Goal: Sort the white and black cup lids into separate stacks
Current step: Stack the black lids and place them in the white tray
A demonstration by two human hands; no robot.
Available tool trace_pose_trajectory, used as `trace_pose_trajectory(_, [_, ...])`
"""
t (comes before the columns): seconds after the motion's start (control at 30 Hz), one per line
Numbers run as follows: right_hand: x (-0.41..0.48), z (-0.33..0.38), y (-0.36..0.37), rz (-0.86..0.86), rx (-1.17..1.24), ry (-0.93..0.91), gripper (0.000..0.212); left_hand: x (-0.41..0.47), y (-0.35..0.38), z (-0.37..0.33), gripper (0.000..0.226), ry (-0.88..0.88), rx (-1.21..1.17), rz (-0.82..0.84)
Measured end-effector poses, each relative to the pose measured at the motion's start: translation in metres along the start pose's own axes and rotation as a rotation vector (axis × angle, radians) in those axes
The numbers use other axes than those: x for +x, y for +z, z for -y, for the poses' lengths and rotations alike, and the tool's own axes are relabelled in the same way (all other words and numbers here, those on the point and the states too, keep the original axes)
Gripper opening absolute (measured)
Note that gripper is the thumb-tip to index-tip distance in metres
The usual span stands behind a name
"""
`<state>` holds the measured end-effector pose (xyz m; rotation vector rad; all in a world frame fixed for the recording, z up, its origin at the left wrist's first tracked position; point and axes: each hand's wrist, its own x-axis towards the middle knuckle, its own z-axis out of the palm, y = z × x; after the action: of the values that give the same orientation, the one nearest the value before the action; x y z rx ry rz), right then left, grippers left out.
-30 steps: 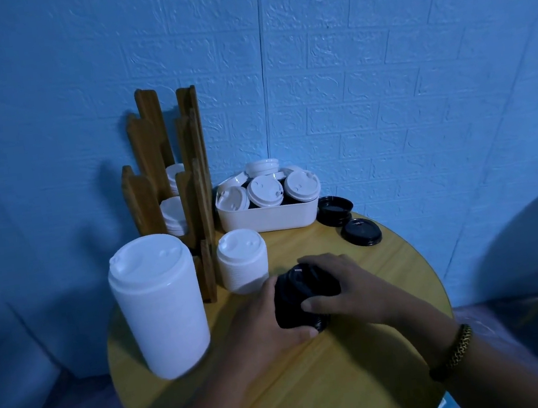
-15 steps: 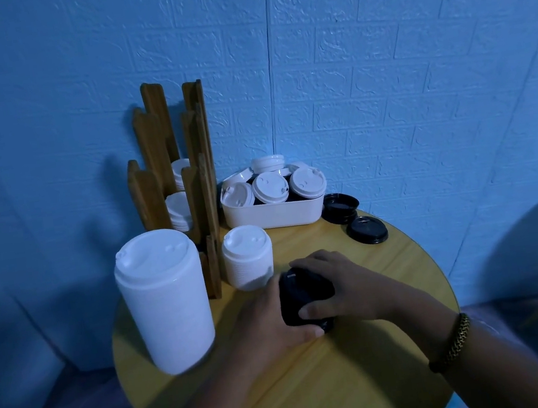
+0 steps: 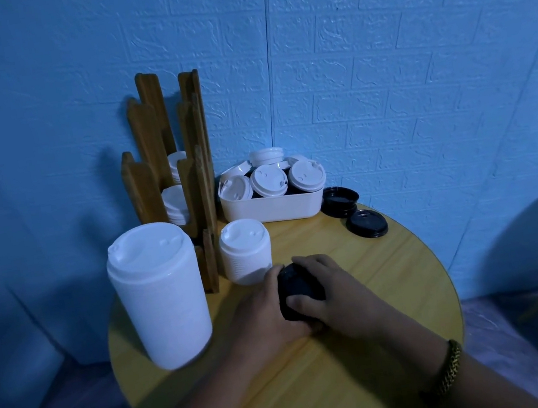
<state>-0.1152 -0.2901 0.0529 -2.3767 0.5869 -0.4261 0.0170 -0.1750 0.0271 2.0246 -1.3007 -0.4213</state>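
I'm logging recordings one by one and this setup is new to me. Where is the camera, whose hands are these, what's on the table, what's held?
No machine here: a person works bare-handed, filmed by one camera on their head, looking forward and down. The left hand and right hand together grip a black lid stack on the round wooden table. To its left stand a tall white lid stack and a short white lid stack, beside a wooden holder with more white lids. Behind sits a white tub of lids, a loose black lid to its right.
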Motion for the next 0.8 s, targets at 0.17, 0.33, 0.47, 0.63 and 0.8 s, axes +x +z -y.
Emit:
trace_pose_trajectory(0.17, [-0.001,-0.001,-0.003,0.035,-0.092,-0.024,0.081,0.001,0.000,0.001,0.101,0.013,-0.026,0.016])
trace_pose_trajectory(0.33, [0.004,-0.009,-0.017,0.166,-0.067,-0.092,0.076,-0.001,-0.002,-0.002,0.100,0.014,-0.032,0.027])
trace_pose_trajectory(0.47, [0.007,-0.012,-0.020,0.210,-0.049,-0.103,0.075,-0.001,-0.003,0.000,0.106,-0.004,-0.037,0.035])
trace_pose_trajectory(0.63, [0.012,-0.027,-0.035,0.142,0.200,0.062,0.080,-0.003,0.000,-0.002,0.103,0.028,-0.037,0.019])
trace_pose_trajectory(0.8, [0.049,-0.086,-0.058,-0.030,-0.472,0.365,0.077,-0.001,0.001,0.002,0.104,0.004,-0.058,0.015])
